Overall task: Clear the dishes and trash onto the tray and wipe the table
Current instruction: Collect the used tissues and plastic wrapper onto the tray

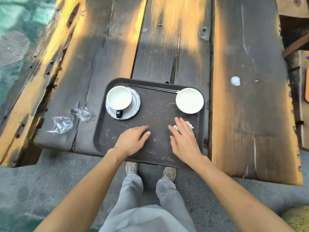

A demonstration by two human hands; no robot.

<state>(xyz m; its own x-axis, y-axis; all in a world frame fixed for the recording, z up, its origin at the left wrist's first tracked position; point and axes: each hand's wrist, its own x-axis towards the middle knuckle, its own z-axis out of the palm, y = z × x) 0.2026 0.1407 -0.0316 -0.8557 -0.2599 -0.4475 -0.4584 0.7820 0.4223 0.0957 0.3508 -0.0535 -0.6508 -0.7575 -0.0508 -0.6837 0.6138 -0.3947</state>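
A dark brown tray (155,113) lies on the wooden table's near edge. On it stand a white cup (119,99) on a pale saucer (135,104) at the back left, a white bowl (189,100) at the back right, and black chopsticks (153,88) along the far rim. My left hand (133,139) hovers flat over the tray's near middle, holding nothing. My right hand (183,138) is spread over the tray's near right, its fingers partly covering a crumpled white napkin (189,125). Two pieces of clear plastic wrap (61,124) (83,113) lie on the table left of the tray.
The plank table (247,106) is dark and worn, with a small white blob (235,81) to the right of the tray and pale specks nearby. A gap runs between planks beside the tray's right rim. My legs and shoes stand on grey ground below.
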